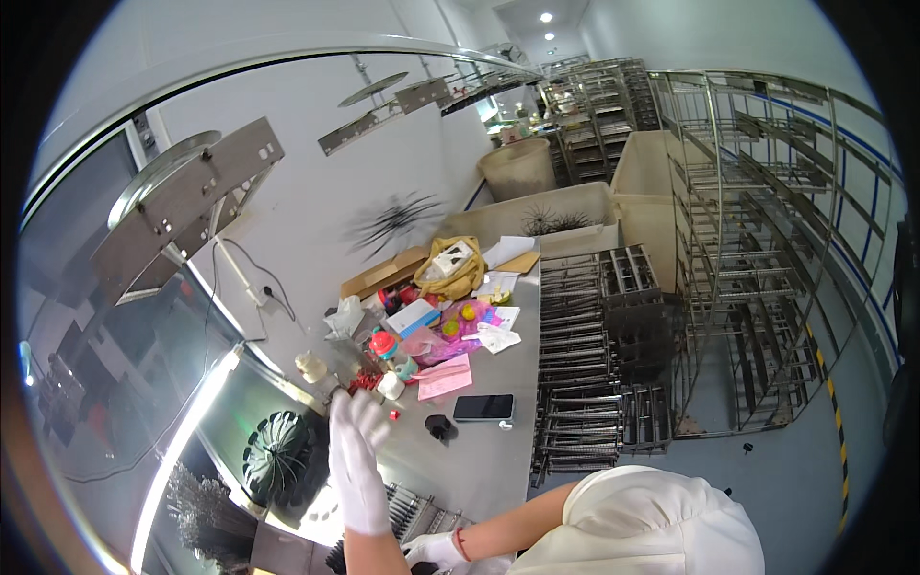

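Item: tray of thin metal pins (417, 513), at the worktop's (479, 460) near edge, just under my hands. Left hand (356, 460), white-gloved, raised above it, grip wide and empty. Right hand (436, 549) rests low beside the pins; its grip I cannot tell. Best lowered slowly, fingers spread, clear of the dark ribbed disc (278, 455).

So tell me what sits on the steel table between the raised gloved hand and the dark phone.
In the head view, a small black object lies on the steel table between the raised left hand and the dark phone; otherwise bare metal.
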The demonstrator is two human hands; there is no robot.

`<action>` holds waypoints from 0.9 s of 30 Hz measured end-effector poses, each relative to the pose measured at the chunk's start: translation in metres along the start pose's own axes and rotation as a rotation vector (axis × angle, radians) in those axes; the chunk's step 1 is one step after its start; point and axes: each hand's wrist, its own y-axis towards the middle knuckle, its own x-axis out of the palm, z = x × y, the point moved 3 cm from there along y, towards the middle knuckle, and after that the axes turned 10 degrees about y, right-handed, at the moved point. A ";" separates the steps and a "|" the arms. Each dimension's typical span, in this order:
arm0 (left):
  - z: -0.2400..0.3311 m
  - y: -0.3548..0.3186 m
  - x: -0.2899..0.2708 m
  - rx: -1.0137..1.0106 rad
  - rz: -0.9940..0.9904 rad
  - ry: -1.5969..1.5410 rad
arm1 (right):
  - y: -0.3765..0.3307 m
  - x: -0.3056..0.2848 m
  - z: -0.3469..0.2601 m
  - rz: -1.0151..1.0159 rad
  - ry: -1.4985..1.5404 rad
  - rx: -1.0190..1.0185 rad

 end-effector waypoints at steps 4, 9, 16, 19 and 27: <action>-0.031 -0.084 -0.063 -0.559 -0.253 0.390 | -0.014 -0.038 -0.017 0.278 0.442 0.553; -0.191 -0.246 -0.140 -1.037 -0.531 -0.853 | -0.017 -0.038 -0.070 -0.091 -0.438 0.025; -0.168 -0.278 -0.059 -0.935 -0.192 -0.140 | -0.011 0.041 -0.055 -0.642 -0.441 -0.398; -0.181 -0.269 -0.062 -0.960 -0.071 -0.225 | -0.002 0.058 -0.015 -0.545 -0.338 -0.238; -0.191 -0.292 -0.093 -0.955 0.303 -0.481 | 0.006 0.049 0.024 -0.689 0.056 0.630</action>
